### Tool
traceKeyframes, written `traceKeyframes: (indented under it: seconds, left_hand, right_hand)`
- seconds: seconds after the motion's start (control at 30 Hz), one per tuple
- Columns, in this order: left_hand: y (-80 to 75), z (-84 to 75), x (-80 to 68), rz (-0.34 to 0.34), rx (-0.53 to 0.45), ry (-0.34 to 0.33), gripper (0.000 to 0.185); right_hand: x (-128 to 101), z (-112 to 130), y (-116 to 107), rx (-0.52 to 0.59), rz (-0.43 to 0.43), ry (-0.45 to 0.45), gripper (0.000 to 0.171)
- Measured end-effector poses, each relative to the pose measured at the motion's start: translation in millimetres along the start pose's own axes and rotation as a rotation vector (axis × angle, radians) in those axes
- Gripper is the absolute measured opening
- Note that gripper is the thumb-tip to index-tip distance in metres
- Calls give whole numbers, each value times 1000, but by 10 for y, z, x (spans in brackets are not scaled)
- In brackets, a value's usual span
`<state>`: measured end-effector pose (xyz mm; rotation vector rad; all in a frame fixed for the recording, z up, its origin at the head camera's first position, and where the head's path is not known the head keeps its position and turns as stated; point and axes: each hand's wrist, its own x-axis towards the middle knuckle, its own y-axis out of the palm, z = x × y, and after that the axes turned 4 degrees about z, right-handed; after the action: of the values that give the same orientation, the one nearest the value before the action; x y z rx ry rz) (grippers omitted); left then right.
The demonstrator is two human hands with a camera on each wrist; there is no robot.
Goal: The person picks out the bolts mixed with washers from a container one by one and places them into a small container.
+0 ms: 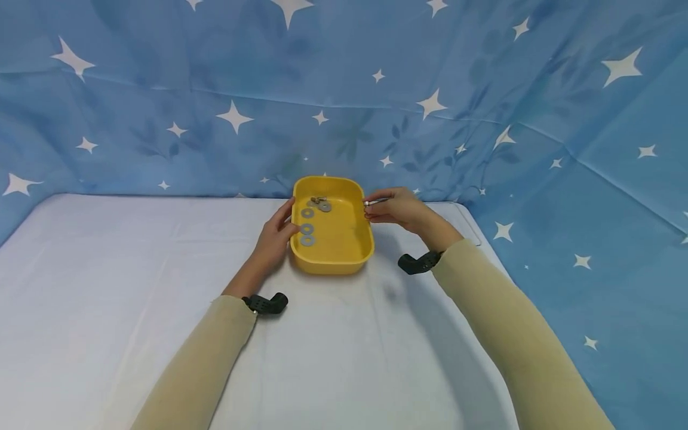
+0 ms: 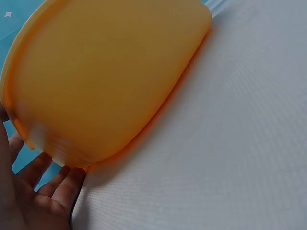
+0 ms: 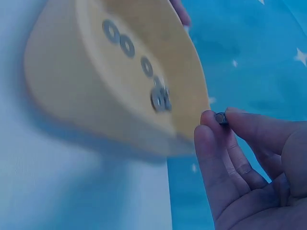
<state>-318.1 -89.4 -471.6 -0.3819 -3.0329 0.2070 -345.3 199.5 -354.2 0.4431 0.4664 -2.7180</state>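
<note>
A yellow plastic bin is on the white table, between both hands. My left hand grips its left side, thumb over the rim and fingers against the outer wall. Inside lie several flat grey washers along the left side. Small brassy and silver hardware is bunched near the far end, too small to make out exactly. Beside the bin's right rim, my right hand pinches a small metal bolt between thumb and fingertips; only its end shows.
White cloth covers the table. A blue curtain with white stars hangs behind and along the right side. Each wrist wears a black band with a camera.
</note>
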Motion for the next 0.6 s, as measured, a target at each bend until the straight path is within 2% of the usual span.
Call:
traceKeyframes:
  seconds: [0.2, 0.43, 0.6]
  left_hand:
    - [3, 6, -25, -9, 8, 20, 70]
    - [27, 7, -24, -17, -4, 21, 70]
    - [17, 9, -21, -20, 1, 16, 69]
  right_hand:
    - [-157, -128, -353, 7, -53, 18, 48]
    - [-410, -272, -864, 11, -71, 6, 49]
    - [-534, -332, -1166, -40, -103, 4, 53]
